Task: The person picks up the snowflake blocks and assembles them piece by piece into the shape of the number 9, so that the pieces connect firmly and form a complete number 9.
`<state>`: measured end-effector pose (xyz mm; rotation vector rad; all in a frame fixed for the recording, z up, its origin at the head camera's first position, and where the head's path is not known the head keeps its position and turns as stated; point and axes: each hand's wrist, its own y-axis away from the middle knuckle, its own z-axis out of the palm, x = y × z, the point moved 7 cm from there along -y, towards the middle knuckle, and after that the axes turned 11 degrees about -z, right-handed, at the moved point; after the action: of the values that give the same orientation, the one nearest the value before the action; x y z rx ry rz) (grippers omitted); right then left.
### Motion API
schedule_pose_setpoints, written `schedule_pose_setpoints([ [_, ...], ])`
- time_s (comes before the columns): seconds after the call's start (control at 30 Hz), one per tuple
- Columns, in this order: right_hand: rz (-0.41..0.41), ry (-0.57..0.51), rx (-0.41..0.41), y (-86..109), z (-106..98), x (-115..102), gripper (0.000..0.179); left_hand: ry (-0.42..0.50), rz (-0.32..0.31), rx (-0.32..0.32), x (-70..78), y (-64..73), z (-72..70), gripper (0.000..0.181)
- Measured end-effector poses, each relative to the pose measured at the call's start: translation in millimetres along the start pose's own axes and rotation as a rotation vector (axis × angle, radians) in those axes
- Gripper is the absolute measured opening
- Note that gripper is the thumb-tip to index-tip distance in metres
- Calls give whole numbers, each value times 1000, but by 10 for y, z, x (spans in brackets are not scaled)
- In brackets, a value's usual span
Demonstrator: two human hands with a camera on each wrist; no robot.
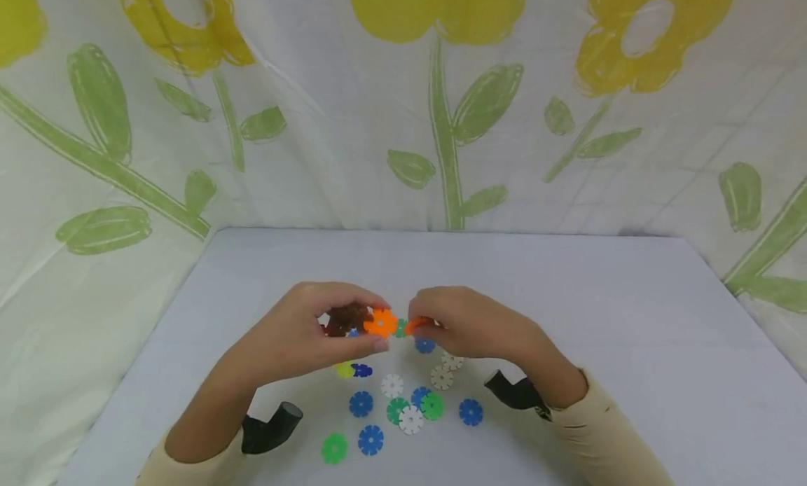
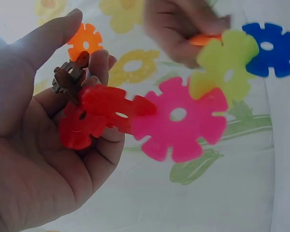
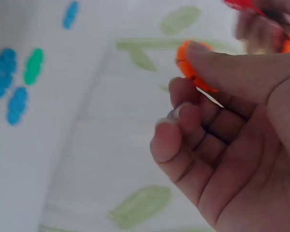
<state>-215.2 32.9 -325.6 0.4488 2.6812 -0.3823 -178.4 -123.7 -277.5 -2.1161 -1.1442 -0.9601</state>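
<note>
My left hand [image 1: 296, 335] holds a chain of notched plastic interlocking discs between fingers and thumb. An orange disc [image 1: 380, 323] is at the chain's fingertip end, beside brown discs [image 2: 67, 82]. From there, in the left wrist view, red discs [image 2: 79, 129] lead to a pink disc [image 2: 193, 133], a yellow disc [image 2: 217, 58] and a dark blue disc [image 2: 280, 53]. My right hand [image 1: 469, 321] pinches another orange disc [image 3: 186, 63] between thumb and index finger, a short way right of the chain's orange disc. Fingers partly hide this second disc.
Loose discs lie on the white table [image 1: 567, 283] below the hands: blue [image 1: 370, 440], green [image 1: 334, 448], white [image 1: 392, 385] and several more, some overlapping. A flower-printed curtain [image 1: 315, 157] hangs behind the table. Black wrist mounts [image 1: 271, 430] sit at both sleeves.
</note>
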Motion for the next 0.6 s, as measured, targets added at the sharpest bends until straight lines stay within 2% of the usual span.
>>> schedule_pose_setpoints([
  [0.13, -81, -54, 138, 142, -290, -185, 3, -44, 1, 32, 7, -5, 8, 33],
  [0.27, -184, -59, 233, 232, -435, -379, 5, -60, 8, 37, 27, -19, 35, 34],
  [0.4, -248, -53, 274, 255, -459, -522, 5, -53, 13, 21, 41, -21, 71, 35],
  [0.6, -250, -51, 271, 235, -431, -614, 5, -64, 12, -4, 47, -11, 117, 39],
])
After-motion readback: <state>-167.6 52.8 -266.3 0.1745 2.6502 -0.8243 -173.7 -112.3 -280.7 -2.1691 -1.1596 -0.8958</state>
